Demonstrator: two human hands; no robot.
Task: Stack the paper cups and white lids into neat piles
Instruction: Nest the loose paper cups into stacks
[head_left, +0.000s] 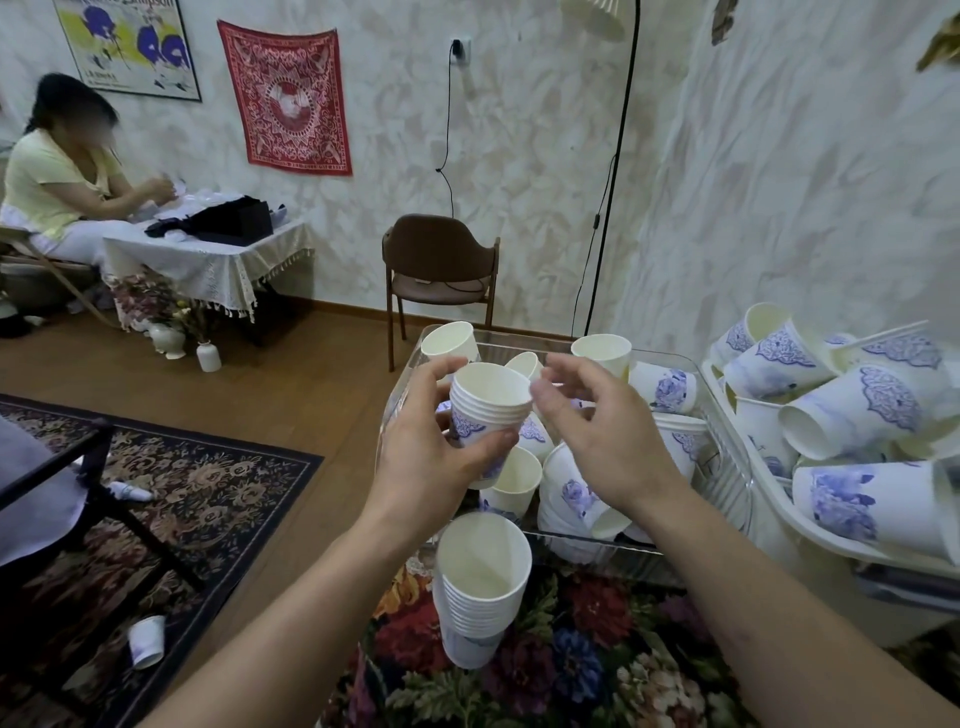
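The left hand (431, 457) grips a short cup stack (485, 415) over the clear bin (727, 467). The right hand (597, 436) hovers beside it, fingers loosely spread, holding nothing.

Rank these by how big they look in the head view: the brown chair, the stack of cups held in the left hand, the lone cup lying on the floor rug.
1. brown chair, though it stands farthest
2. stack of cups gripped by the left hand, enlarged by nearness
3. lone cup on the rug, clearly smallest

Both forearms extended forward, bare. Left hand (436, 457) raised, thumb and fingers curled round a small nested stack of cups (485, 410). Right hand (597, 441) just beside, fingers loosely spread, holding nothing.
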